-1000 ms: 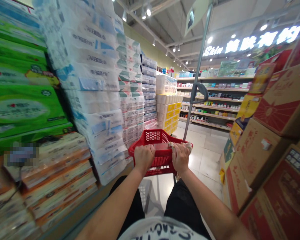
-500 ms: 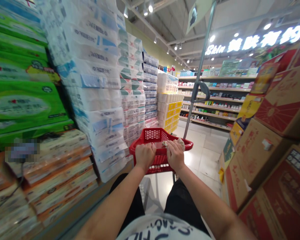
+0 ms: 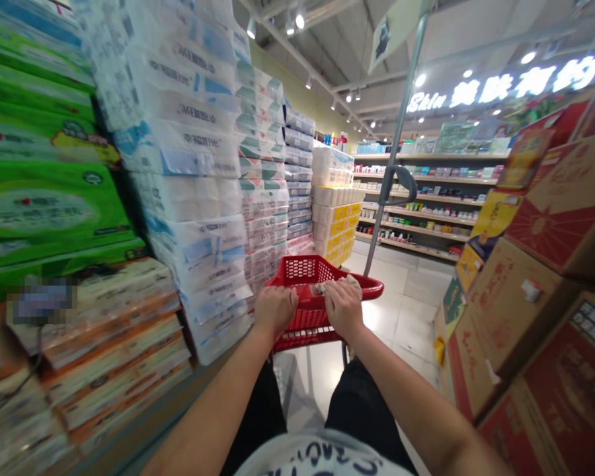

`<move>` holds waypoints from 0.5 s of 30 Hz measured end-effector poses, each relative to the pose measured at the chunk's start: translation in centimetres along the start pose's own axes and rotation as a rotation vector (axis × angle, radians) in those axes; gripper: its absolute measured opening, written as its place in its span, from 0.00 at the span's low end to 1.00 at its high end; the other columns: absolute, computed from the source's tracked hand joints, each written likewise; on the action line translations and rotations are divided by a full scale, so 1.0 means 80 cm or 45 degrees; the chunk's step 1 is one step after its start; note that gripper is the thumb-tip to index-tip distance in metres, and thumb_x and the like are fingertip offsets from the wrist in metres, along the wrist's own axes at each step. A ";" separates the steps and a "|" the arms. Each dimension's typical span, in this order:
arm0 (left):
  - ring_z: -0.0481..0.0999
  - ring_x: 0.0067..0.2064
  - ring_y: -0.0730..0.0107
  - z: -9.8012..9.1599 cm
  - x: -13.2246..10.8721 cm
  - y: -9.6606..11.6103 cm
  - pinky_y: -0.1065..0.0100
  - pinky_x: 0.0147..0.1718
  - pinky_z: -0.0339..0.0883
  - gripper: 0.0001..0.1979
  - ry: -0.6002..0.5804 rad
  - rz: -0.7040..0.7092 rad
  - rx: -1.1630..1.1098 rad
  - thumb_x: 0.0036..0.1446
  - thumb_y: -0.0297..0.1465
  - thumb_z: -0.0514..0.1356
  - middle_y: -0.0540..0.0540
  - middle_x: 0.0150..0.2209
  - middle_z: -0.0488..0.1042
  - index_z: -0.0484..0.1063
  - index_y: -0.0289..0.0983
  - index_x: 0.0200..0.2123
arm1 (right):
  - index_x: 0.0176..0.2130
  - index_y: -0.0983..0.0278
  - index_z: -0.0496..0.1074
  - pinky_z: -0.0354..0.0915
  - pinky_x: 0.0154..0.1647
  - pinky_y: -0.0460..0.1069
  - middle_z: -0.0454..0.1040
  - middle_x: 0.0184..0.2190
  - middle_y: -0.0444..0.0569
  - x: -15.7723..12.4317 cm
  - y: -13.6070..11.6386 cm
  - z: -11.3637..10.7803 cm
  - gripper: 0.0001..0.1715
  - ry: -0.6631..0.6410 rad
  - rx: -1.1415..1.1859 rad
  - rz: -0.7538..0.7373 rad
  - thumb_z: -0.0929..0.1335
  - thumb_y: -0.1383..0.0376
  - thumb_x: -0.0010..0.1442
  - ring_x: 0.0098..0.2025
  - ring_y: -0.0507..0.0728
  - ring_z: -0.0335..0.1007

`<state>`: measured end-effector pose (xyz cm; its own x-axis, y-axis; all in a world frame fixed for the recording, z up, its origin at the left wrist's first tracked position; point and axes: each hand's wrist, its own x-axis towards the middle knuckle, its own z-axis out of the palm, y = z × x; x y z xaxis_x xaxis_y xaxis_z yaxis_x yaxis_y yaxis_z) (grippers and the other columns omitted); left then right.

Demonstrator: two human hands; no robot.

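Observation:
Both my hands rest on the near edge of a red plastic shopping cart basket (image 3: 311, 270). My left hand (image 3: 276, 309) grips the left part of that edge. My right hand (image 3: 344, 309) grips it further right, over a crumpled pale cloth or wrapper (image 3: 350, 283) that shows just past my fingers. The inside of the basket is mostly hidden by my hands. A grey metal pole (image 3: 395, 172) with a curved loop rises from the cart's far side.
Tall stacks of wrapped toilet paper (image 3: 188, 165) and green packs (image 3: 44, 211) line the left, very close to the basket. Printed cardboard cartons (image 3: 535, 284) stand on the right. Tiled floor (image 3: 401, 311) leads to shelves of goods (image 3: 426, 198).
My left hand has shifted leftward along the basket edge, and my right hand has moved slightly left. The basket has turned a little with them.

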<state>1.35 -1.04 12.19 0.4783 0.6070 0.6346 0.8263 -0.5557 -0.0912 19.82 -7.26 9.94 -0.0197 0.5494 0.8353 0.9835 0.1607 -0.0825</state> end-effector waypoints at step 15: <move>0.76 0.33 0.57 0.006 -0.002 0.021 0.58 0.35 0.57 0.26 0.069 -0.064 -0.016 0.66 0.36 0.42 0.39 0.30 0.79 0.77 0.34 0.29 | 0.52 0.62 0.72 0.53 0.60 0.55 0.75 0.51 0.50 -0.004 -0.006 0.008 0.20 0.088 0.015 -0.046 0.59 0.67 0.65 0.56 0.59 0.64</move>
<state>2.79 -1.82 11.58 0.4191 0.6031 0.6787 0.8450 -0.5326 -0.0485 19.23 -7.02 9.35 -0.0422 0.4852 0.8734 0.9802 0.1893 -0.0578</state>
